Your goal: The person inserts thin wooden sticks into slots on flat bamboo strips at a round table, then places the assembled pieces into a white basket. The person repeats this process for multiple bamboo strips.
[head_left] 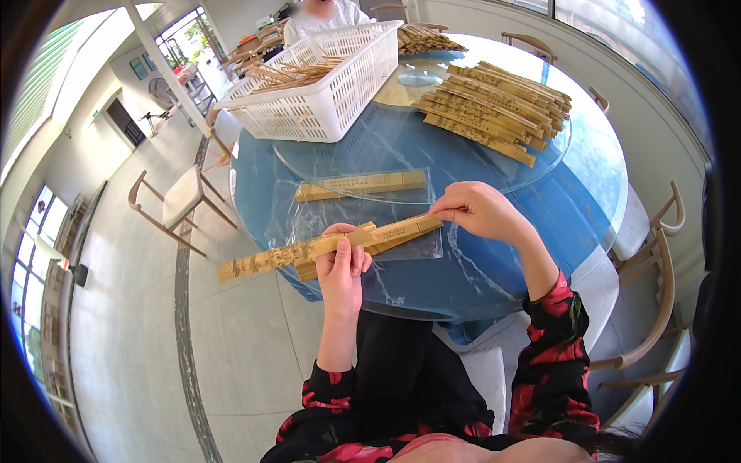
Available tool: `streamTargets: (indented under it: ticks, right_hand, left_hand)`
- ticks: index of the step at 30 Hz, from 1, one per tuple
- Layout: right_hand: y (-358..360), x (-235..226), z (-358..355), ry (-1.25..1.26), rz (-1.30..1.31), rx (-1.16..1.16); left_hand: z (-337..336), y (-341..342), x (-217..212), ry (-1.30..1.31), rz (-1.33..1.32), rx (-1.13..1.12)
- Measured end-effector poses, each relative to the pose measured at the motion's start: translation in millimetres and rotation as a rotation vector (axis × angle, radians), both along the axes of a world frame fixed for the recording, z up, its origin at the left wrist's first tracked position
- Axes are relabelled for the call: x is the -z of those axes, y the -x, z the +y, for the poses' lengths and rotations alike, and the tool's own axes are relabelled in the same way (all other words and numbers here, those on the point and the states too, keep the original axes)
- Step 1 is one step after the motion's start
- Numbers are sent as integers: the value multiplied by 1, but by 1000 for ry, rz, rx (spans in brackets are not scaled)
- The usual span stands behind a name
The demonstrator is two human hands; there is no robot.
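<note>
Between thumb and fingers, my left hand grips a long narrow gold printed strip, which looks like a flat paper sleeve. It slants up to the right over the table's near edge. At its right end my right hand pinches the tip, fingers closed. A second gold strip shows partly beneath the first, under my left hand. Just beyond my hands, another gold strip lies on a clear plastic sheet. Whether anything is inside the held strip is hidden.
A white slatted basket of thin wooden sticks stands at the far left of the round blue table. Stacked gold strips lie at the far right. A person sits across. Chairs stand around.
</note>
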State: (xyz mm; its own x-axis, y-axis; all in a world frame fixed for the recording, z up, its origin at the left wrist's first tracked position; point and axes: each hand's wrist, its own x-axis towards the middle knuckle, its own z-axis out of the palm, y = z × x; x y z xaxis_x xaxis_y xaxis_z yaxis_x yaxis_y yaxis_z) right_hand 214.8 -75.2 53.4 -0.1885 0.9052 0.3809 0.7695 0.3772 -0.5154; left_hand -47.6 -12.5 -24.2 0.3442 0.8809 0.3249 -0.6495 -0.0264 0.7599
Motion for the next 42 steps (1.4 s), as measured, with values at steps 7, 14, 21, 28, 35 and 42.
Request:
streamTargets:
  ticks: [7,14,21,28,35,42]
  right_hand:
    - [54,28,-1,-55,134,-97]
    - [34,11,-6,38,16,-27]
    - [36,13,-5,128,68,-72]
    - [75,21,-9,290,356,42]
    - [73,18,-11,240,371,60]
    - [53,16,-10,336,459,-202]
  left_hand:
    - [-3,-5,-3,-25,170,74]
    - [-5,-4,-9,58,2,-32]
    - [1,-8,-7,85,-10,-53]
    - [25,-44,-49,-103,400,23]
    - [85,-73,-71,260,-224,237]
    - [86,-72,-57,592,-479,309]
